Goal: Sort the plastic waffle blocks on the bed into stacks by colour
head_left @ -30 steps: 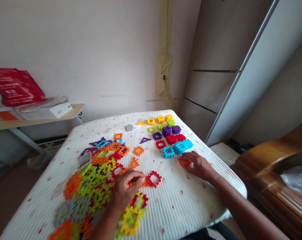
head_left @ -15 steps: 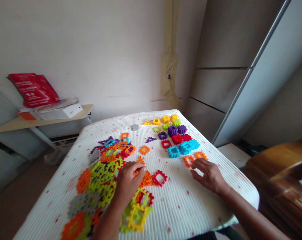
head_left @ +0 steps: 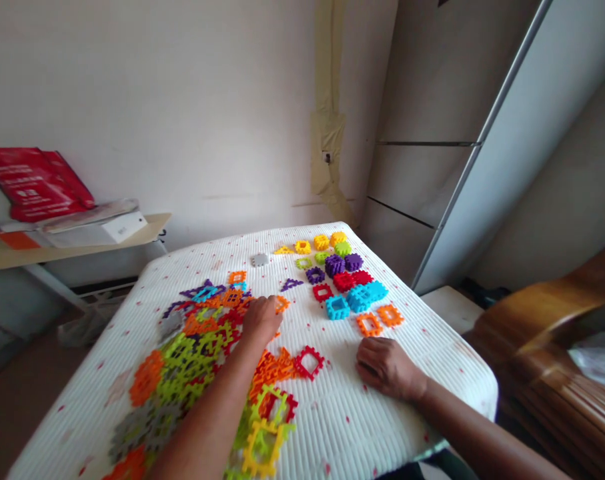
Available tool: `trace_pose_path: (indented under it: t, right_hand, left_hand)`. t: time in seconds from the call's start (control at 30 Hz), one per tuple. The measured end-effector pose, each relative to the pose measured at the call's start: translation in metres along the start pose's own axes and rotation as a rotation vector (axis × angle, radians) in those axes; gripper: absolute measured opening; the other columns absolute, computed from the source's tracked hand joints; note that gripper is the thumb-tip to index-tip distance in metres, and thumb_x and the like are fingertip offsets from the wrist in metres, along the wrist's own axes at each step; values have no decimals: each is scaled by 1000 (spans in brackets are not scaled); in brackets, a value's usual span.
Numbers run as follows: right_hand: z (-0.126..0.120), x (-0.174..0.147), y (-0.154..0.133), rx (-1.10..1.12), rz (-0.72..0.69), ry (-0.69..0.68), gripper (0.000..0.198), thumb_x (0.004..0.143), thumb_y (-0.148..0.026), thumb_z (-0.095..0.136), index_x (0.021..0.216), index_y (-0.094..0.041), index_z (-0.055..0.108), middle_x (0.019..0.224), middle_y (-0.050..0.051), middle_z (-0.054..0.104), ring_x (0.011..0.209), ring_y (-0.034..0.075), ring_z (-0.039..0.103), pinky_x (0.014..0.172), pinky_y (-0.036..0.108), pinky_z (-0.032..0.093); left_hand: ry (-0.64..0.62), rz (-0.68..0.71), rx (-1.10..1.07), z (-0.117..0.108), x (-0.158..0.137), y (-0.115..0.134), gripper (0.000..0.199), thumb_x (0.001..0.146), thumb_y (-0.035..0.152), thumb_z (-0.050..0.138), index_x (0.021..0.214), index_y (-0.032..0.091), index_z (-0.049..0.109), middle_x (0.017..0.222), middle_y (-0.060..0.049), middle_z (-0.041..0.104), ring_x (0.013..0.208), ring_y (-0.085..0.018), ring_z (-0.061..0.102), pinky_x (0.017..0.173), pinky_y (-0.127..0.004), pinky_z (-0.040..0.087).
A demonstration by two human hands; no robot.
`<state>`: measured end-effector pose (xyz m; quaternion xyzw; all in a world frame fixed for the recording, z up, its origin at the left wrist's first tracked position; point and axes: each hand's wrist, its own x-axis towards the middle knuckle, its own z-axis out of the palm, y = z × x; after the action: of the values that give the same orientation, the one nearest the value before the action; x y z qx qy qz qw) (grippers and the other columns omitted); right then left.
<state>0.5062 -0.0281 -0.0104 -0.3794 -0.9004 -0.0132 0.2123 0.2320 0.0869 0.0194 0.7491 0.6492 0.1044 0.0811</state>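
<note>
My left hand (head_left: pixel 263 319) reaches over the right edge of a mixed heap of toothed plastic building pieces. Its fingers are closed at the near side of an orange square building piece (head_left: pixel 282 304), part of which the hand hides. Resting on the table cover just below two orange square frames (head_left: pixel 369 325), my right hand (head_left: pixel 389 367) has its fingers curled in, and nothing shows in them. The heap holds lime green pieces (head_left: pixel 182 363), orange triangles (head_left: pixel 272 370) and grey pieces (head_left: pixel 132 430). A red square frame (head_left: pixel 309 363) lies between the hands.
Sorted piles stand at the back right: yellow (head_left: pixel 321 242), purple (head_left: pixel 335 265), red (head_left: pixel 352 281) and blue (head_left: pixel 367 295). A grey piece (head_left: pixel 259 260) and a purple triangle (head_left: pixel 291 285) lie apart. A side table (head_left: pixel 155 227) stands left, a wooden chair (head_left: pixel 547 320) right.
My left hand has moved forward to the orange square piece and closed its fingers there. My right hand has drawn back from the orange frames and curled up. The view has turned slightly right.
</note>
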Motion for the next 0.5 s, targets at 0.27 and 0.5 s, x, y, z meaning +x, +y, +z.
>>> trace_pose_path:
  t: [0.27, 0.5]
  right_hand:
    - [3, 0, 2, 17, 1, -12, 24, 87, -18, 38, 65, -19, 49, 68, 3, 52, 61, 13, 48, 59, 26, 37]
    - [-5, 3, 2, 239, 120, 32, 14, 88, -23, 44, 81, -18, 55, 77, 4, 58, 63, 12, 54, 58, 24, 44]
  left_hand:
    - [104, 53, 28, -10, -19, 6, 22, 72, 12, 54, 92, 20, 59, 92, -8, 67, 92, -22, 60, 78, -29, 43]
    - [390, 314, -208, -3, -85, 29, 22, 68, 5, 56, 78, 23, 48, 81, -2, 60, 84, -20, 56, 75, -32, 46]
